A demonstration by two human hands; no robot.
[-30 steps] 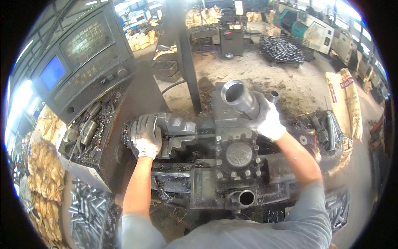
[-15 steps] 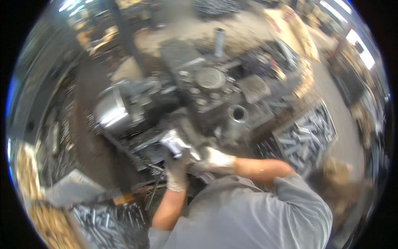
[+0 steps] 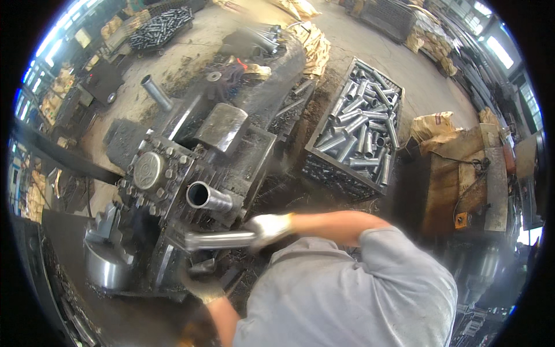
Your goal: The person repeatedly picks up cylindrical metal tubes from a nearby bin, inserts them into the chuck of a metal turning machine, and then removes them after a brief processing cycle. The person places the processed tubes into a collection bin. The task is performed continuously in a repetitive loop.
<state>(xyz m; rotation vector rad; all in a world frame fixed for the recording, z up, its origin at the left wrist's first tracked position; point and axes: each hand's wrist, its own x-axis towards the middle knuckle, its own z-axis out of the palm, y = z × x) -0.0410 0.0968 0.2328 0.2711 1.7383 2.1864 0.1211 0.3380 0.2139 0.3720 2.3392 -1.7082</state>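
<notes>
A shiny metal tube (image 3: 218, 240) lies level in my gloved right hand (image 3: 270, 227), whose fingers are closed round its right end. Its left end reaches toward the lathe's tool post (image 3: 149, 170), a block with a round cap and several bolts. Lower down, my gloved left hand (image 3: 199, 287) is beside the lathe's front, below the tube. Its fingers are blurred and dark, so what they touch is unclear. Another short tube (image 3: 213, 198) sticks up at a tilt from the lathe carriage just above the held one. At the left is the lathe chuck (image 3: 107, 263), with stepped jaws.
A metal crate (image 3: 315, 151) heaped with similar tubes stands right of the lathe. Behind the tool post a thinner pipe (image 3: 156, 92) rises at a slant. Rags (image 3: 231, 75) lie on the machine's far part. A rusty cabinet (image 3: 457, 188) stands at the right.
My view has swung to the right. My hands were close together near the chuck with shiny metal; now they are apart, and my right hand holds the tube out over the lathe's front.
</notes>
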